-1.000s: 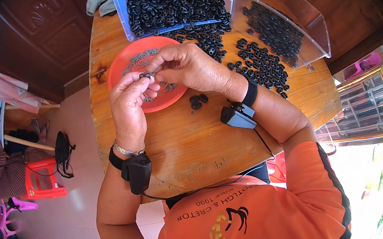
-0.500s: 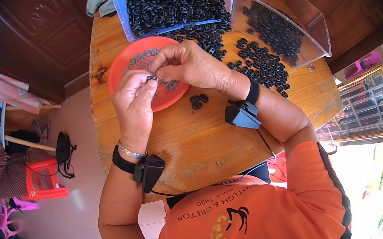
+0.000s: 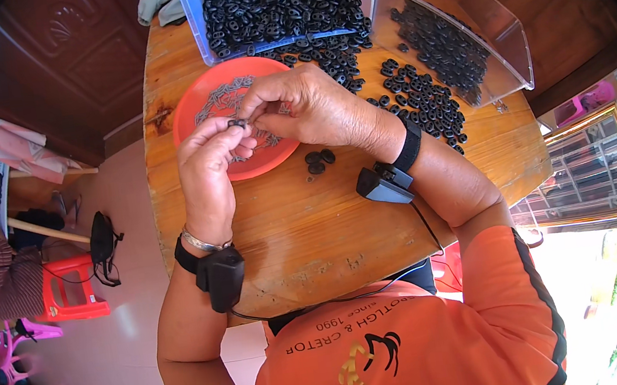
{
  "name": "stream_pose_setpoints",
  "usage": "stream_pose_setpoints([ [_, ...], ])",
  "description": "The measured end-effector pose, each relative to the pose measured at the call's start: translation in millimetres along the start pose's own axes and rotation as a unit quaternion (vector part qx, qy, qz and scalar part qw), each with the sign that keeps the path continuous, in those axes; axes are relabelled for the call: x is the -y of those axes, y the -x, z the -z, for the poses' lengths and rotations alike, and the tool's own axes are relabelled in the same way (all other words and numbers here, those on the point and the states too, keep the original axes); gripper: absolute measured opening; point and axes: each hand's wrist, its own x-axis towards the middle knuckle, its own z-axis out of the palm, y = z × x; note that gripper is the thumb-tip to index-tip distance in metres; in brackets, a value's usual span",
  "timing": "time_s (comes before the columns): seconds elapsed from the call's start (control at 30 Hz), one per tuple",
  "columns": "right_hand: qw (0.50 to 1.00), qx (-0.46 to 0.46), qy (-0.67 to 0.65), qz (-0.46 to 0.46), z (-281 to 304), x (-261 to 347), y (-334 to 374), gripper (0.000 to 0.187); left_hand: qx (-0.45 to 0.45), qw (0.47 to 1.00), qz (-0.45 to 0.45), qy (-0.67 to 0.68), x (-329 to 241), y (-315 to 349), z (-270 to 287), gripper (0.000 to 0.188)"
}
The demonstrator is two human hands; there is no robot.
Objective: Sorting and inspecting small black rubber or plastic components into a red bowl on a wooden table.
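Holding a small black piece between thumb and forefinger, the left hand is closed in a fine pinch, with the piece poking out at the fingertips. It sits above the red bowl, toward the far left corner of the table. As far as the fingers let it show, its long axis runs roughly parallel to the table's near edge, one end toward the right hand.

That hand reaches in from the right side of the table, thumb and forefinger bent toward each other and almost meeting, just beside the piece's right end. Whether they touch it, or have hold of anything, cannot be told. So the piece lies leftward from the right fingertips, and the left hand, which grips it, is the nearer one.

Below the fingers, grey pins lie loose in the bowl. Three black discs rest on the table just off the bowl's near right side. Farther right, more black rings spread before a clear bin, while a bluish box heaped with black parts stands at the table's far edge.
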Motion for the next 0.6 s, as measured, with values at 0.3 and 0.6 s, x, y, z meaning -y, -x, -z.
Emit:
stream_pose_setpoints([
  [0.3, 0.984, -0.001, -0.133, -0.121, 3, -12, -1, 0.012, -0.058, 0.997, 0.04, 0.012, -8, 1, -4, 0.014],
  [0.6, 0.952, 0.013, -0.243, -0.185, 8, -19, 2, 0.013, 0.003, 0.999, 0.011, -0.047, 0, 0, -13, 0.012],
])
